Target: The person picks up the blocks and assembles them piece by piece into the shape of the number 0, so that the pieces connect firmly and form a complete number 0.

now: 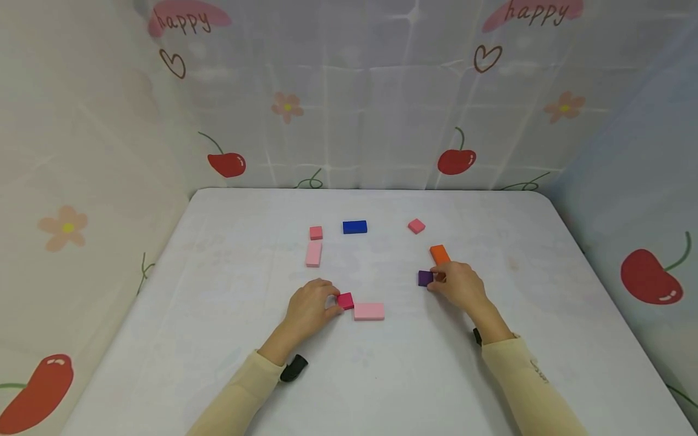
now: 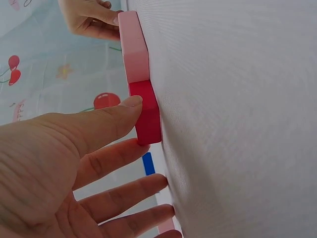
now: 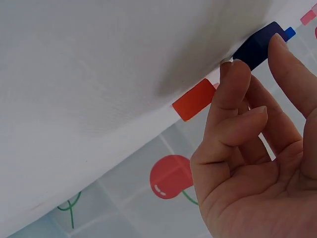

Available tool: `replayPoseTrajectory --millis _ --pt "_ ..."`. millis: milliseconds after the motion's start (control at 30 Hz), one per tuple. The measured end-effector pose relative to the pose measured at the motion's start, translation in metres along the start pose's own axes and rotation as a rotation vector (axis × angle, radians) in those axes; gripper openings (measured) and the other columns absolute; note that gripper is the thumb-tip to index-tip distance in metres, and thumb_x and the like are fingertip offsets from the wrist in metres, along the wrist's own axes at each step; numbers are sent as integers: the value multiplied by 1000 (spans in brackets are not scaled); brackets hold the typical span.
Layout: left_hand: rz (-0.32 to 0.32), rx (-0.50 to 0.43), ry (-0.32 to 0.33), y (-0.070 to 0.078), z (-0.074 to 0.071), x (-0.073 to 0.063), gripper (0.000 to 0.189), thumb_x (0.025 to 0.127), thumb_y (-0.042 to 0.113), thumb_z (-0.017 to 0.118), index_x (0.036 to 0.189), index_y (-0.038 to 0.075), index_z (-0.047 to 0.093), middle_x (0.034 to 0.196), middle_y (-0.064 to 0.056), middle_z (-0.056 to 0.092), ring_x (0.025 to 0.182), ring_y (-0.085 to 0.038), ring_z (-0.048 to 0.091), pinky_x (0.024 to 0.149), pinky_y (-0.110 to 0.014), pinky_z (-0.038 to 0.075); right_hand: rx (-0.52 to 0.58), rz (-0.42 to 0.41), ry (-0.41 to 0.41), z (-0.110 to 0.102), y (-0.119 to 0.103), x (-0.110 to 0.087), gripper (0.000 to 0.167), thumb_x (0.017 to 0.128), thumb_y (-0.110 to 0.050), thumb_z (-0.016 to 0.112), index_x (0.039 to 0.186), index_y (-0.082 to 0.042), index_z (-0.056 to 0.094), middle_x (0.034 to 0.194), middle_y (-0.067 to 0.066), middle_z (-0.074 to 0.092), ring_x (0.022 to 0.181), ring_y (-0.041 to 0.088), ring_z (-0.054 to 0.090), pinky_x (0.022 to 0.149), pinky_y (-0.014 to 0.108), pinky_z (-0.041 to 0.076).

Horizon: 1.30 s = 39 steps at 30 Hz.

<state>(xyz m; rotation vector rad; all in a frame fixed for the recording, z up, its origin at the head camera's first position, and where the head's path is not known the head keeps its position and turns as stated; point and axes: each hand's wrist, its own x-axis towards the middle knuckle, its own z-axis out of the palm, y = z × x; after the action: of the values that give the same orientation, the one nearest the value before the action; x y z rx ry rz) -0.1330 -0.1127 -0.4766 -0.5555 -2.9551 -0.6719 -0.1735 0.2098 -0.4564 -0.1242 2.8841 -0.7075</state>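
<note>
My left hand [image 1: 311, 309] pinches a small crimson block [image 1: 346, 301] between thumb and index finger, the other fingers spread. That block's corner meets the end of a light pink rectangular block [image 1: 369, 312], as the left wrist view also shows. Over to the right, my right hand [image 1: 460, 286] holds a dark purple block [image 1: 425, 278] by its sides with thumb and fingertips. In the right wrist view the purple block [image 3: 260, 45] is close to the white tabletop. Just beyond that hand lies an orange block [image 1: 440, 254], its near end partly hidden by the fingers.
Farther back on the white table [image 1: 245, 230] are a blue block [image 1: 355, 227], a coral block [image 1: 417, 226] turned at an angle, and another coral block [image 1: 315, 232] right behind a pale pink one [image 1: 313, 254]. Printed curtains [image 1: 371, 121] surround the table's back and sides.
</note>
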Motion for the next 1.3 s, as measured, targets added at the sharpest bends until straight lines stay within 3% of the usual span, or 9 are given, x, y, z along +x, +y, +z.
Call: replayPoseTrajectory --millis 533,1300 --pt "-9 -4 1 0 -1 -1 25 78 23 82 98 9 75 108 -8 70 105 -26 64 85 -43 55 -60 -95 13 16 -24 -16 37 79 -19 80 111 -2 73 99 11 71 81 21 65 58 31 50" --pt "-10 -10 -6 1 -1 -1 26 78 22 83 99 9 76 107 -7 70 104 -26 64 84 -42 55 -164 -171 38 35 -49 -25 34 74 -24 85 104 -10 77 90 2 69 78 15 63 59 28 49"
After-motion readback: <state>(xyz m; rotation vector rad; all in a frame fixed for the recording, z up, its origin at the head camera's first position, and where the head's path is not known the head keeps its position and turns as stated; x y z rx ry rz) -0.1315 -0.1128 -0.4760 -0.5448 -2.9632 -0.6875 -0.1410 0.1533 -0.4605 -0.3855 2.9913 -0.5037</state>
